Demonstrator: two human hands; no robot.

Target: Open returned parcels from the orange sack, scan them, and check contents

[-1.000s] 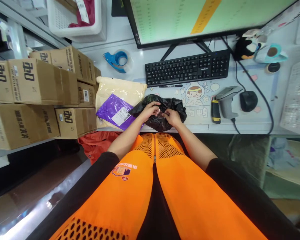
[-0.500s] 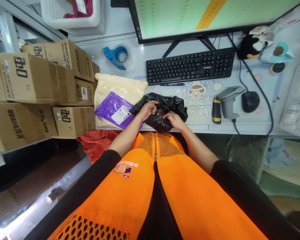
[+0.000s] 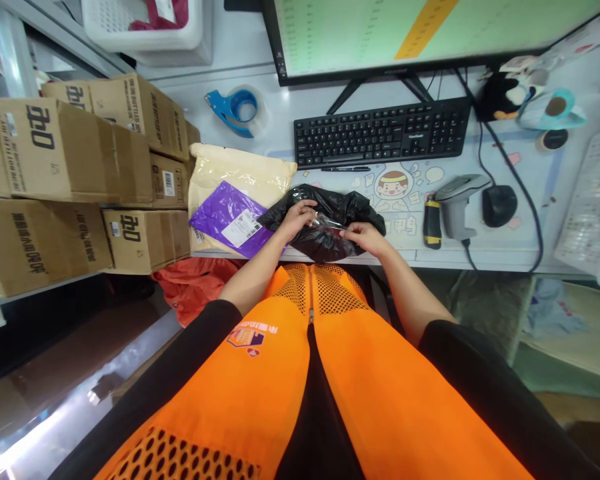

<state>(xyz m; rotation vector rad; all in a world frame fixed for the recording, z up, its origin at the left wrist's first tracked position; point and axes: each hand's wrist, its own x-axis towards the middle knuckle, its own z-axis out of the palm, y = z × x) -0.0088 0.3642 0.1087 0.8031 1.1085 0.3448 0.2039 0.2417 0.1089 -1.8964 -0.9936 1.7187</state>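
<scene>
A crumpled black plastic bag lies at the desk's front edge, in front of the keyboard. My left hand is closed on its left side, fingers pinching the plastic. On the bag's right part my right hand pinches too, and a thin clear strip, perhaps tape or film, stretches between the two hands. Just left of the bag lies a purple mailer with a white label, on top of a beige padded parcel.
Stacked cardboard boxes fill the left. A blue tape dispenser, black keyboard, monitor, barcode scanner, mouse and yellow-black cutter sit on the desk. White basket at the back.
My right hand has slid to the right along the bag, drawing the clear strip out between the hands. The left hand keeps its hold in place.
</scene>
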